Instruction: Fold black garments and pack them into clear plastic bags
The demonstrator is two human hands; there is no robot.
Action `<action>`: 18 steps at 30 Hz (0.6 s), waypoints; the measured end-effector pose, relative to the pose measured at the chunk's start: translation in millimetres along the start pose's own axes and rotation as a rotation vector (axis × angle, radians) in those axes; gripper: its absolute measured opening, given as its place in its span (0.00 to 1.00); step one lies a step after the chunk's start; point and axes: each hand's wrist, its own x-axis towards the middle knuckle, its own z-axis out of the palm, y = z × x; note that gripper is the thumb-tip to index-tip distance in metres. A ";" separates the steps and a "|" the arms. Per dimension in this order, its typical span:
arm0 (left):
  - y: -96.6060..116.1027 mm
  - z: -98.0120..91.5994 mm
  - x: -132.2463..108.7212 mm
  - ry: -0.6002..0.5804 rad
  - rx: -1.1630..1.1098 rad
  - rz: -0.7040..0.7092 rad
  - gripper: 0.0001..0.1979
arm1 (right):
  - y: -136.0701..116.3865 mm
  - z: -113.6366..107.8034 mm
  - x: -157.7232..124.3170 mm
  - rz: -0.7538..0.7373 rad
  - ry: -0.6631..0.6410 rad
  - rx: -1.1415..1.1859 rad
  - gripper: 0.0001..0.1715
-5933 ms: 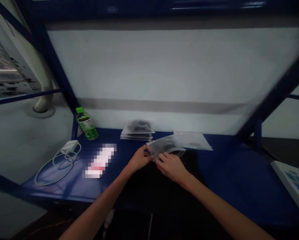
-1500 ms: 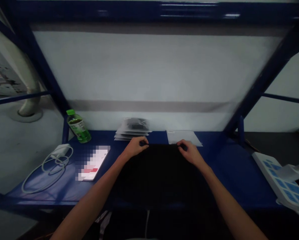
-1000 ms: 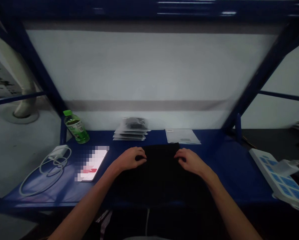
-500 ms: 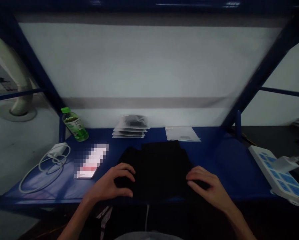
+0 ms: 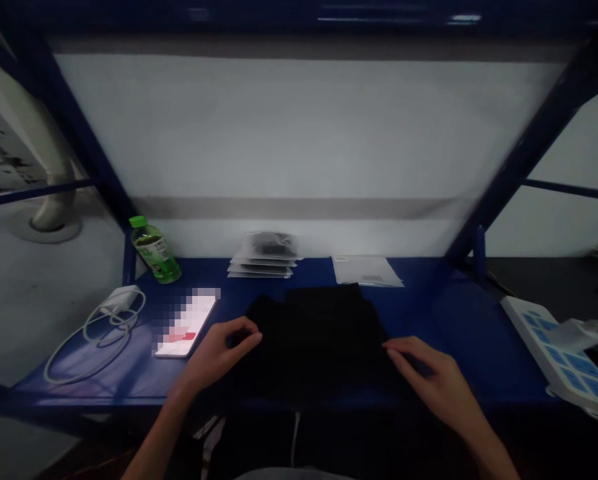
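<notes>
A black folded cloth garment [image 5: 313, 340] lies flat on the blue shelf top [image 5: 479, 320], directly in front of me. My left hand [image 5: 223, 353] pinches its left edge between thumb and fingers. My right hand [image 5: 429, 370] lies at its lower right edge, with the fingers along the cloth; the dim light hides whether they grip it. Behind the garment are a small stack of clear plastic bags [image 5: 262, 260] with dark contents and a flat clear bag [image 5: 366, 271].
Left of the garment are a phone [image 5: 186, 325] with its screen blurred, a white charger with coiled cable [image 5: 106, 327], and a green-capped bottle [image 5: 155, 250]. A white power strip [image 5: 549, 347] sits at the right. A blue metal frame surrounds the shelf, with a pale panel behind.
Both hands have moved apart and nearer to me since half a second ago. The left hand has narrowed its hold to the garment's edge, and the right has slid outward along the cloth.
</notes>
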 end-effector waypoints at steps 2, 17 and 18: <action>-0.3 2.2 8.2 0.078 0.063 -0.032 0.16 | 2.1 1.4 12.4 0.049 0.083 -0.042 0.12; -9.2 9.6 14.1 0.343 0.359 -0.022 0.13 | 23.4 22.8 47.0 -0.049 0.103 -0.239 0.14; -2.0 8.5 5.4 0.327 0.337 0.003 0.14 | 16.2 22.0 46.1 -0.068 0.141 -0.234 0.13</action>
